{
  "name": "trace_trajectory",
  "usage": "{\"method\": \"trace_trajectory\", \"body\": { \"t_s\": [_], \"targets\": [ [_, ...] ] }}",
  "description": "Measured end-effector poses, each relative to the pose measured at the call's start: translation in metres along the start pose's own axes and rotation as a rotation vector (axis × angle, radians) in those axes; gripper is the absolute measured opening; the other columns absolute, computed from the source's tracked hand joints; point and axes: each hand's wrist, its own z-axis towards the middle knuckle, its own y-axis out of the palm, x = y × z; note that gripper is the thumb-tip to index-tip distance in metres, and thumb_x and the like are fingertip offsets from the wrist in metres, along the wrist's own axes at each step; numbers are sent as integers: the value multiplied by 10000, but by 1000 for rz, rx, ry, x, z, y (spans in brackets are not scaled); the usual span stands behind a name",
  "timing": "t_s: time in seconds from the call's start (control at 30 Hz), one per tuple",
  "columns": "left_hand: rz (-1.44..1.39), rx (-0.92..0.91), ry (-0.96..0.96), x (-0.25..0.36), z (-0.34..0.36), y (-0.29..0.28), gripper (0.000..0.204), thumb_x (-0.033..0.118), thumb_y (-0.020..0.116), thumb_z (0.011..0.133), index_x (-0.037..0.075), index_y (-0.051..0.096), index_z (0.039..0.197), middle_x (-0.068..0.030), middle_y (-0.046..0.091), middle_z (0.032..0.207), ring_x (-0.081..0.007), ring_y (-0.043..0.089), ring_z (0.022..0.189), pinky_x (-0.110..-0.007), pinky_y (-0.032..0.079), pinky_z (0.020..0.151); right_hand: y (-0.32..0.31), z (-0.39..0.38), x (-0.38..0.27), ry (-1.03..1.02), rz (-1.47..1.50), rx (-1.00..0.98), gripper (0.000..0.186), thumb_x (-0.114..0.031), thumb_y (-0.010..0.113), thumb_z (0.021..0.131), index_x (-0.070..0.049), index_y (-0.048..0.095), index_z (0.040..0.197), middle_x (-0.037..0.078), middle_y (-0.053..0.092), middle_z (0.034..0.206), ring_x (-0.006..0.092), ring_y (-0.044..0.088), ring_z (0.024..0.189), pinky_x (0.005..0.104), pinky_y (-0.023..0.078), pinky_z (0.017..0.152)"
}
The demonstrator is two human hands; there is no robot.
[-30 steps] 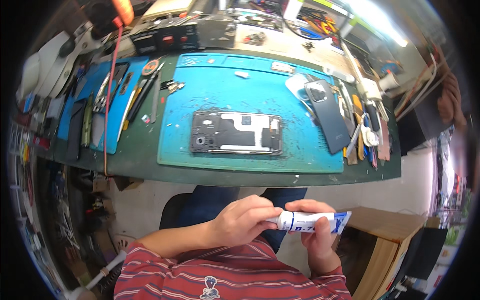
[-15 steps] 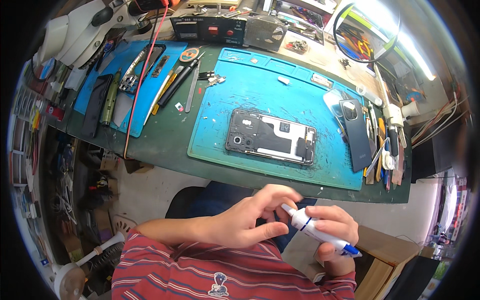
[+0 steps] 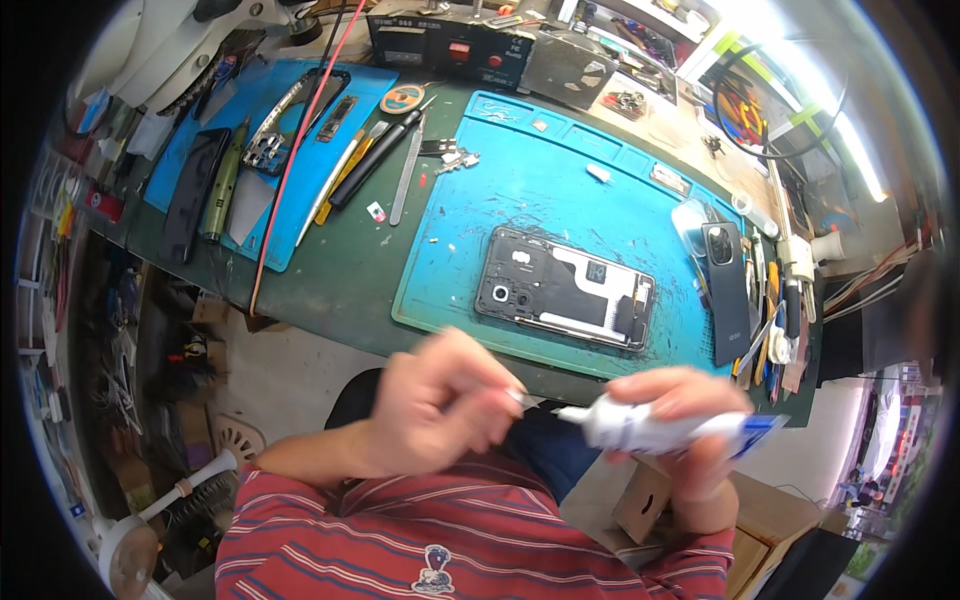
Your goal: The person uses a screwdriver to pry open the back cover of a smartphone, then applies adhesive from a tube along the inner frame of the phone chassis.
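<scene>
My right hand (image 3: 690, 425) is wrapped round a white glue tube (image 3: 640, 425) with a blue crimped end, its slim nozzle pointing left. My left hand (image 3: 440, 405) pinches a small white cap (image 3: 517, 396) between thumb and fingers, apart from the nozzle. Both hands are somewhat blurred and held in front of the bench's near edge. Beyond them, a phone with its back cover off (image 3: 565, 290) lies on a blue work mat (image 3: 470, 220), its inner parts facing up.
A dark phone back cover (image 3: 727, 290) lies at the mat's right, beside several hand tools. To the left, tweezers (image 3: 407, 170), a black pen-like tool (image 3: 372, 160), a green screwdriver (image 3: 222, 195) and a dark phone (image 3: 195, 195) lie around a second blue mat (image 3: 290, 215).
My left hand has drawn away leftward from the tube with the cap, exposing the nozzle. The tube has risen and turned nearer to level. The view has shifted slightly.
</scene>
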Motion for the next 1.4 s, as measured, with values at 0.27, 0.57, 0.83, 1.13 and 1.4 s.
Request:
{"method": "trace_trajectory", "body": {
  "t_s": [0.27, 0.57, 0.83, 1.13, 1.4],
  "targets": [
    [1037, 440, 395, -4, 38, -78, 194, 64, 747, 1007, 40, 715, 1197, -86, 739, 931, -194, 691, 814, -320, 540, 721, -11, 104, 17, 311, -200, -17, 328, -227, 795, 1012, -4, 738, 1245, 86, 778, 1132, 84, 677, 756, 227, 555, 651],
    [1260, 443, 274, 0, 37, -69, 158, 37, 792, 957, 35, 777, 1115, -82, 750, 919, -197, 685, 785, -318, 507, 669, -15, 109, 56, 203, -166, -110, 286, -188, 808, 999, -11, 756, 1218, 122, 788, 1186, 182, 740, 1036, 334, 610, 864],
    [1269, 426, 272, 3, 38, -68, 155, 21, 800, 929, 27, 766, 1080, -83, 773, 944, -248, 689, 798, -354, 520, 724, -19, 113, 61, 105, -299, -207, 288, -200, 837, 955, -7, 789, 1163, 137, 812, 1164, 279, 758, 1104, 432, 566, 1034],
    [1267, 410, 257, 4, 38, -68, 164, 36, 807, 925, 42, 759, 1083, -65, 779, 952, -248, 690, 812, -360, 519, 742, -19, 114, 60, 91, -325, -214, 294, -214, 834, 955, -10, 791, 1162, 137, 813, 1166, 287, 769, 1084, 441, 567, 1053],
    [1273, 406, 251, 4, 38, -69, 170, 41, 804, 930, 43, 756, 1093, -52, 785, 939, -243, 692, 815, -363, 515, 744, -20, 115, 60, 77, -362, -222, 311, -239, 839, 957, -5, 792, 1158, 140, 813, 1168, 298, 772, 1088, 442, 584, 1026]
  ]
}}
